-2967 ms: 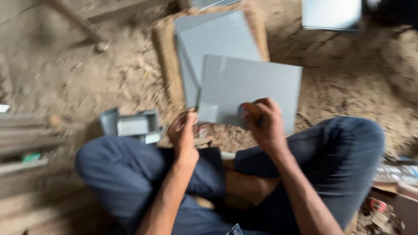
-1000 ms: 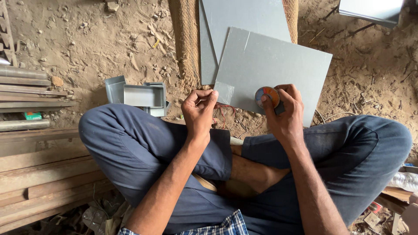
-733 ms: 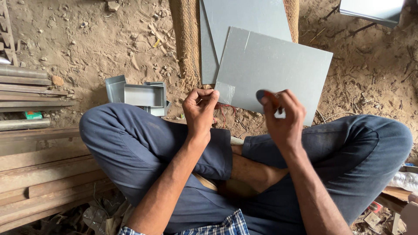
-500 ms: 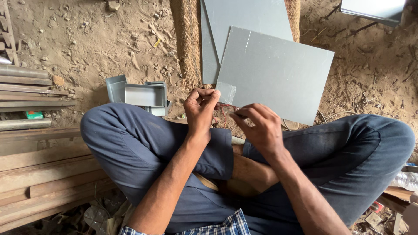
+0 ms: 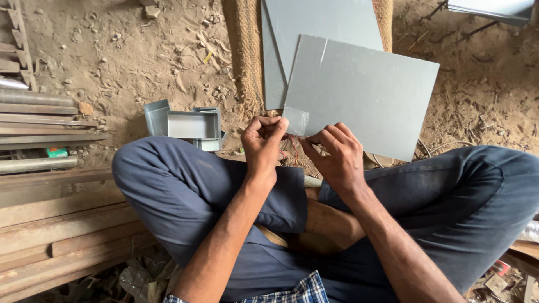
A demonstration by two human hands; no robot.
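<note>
Right hand (image 5: pixel 337 154) has dropped its round orange-grey thing, come to 9 o'clock; both hands now pinch grey sheet (image 5: pixel 365 92) near corner, left hand (image 5: pixel 264 140) clenched.

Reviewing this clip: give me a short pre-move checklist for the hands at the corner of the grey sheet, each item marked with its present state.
1. Left hand at the near corner of the top grey sheet, fingertips pinched together there: ok.
2. Right hand beside it, fingers meeting the left hand's at that corner: ok.
3. What the fingertips hold: thin reddish strands show between the hands, kind unclear: cannot tell.
4. Top grey sheet lying flat, overlapping a second grey sheet on the woven mat: ok.
5. Small grey metal trays beside the left knee, apart from both hands: ok.
6. Ground under the sheets free of grit: not ok, sandy with loose stones.
</note>
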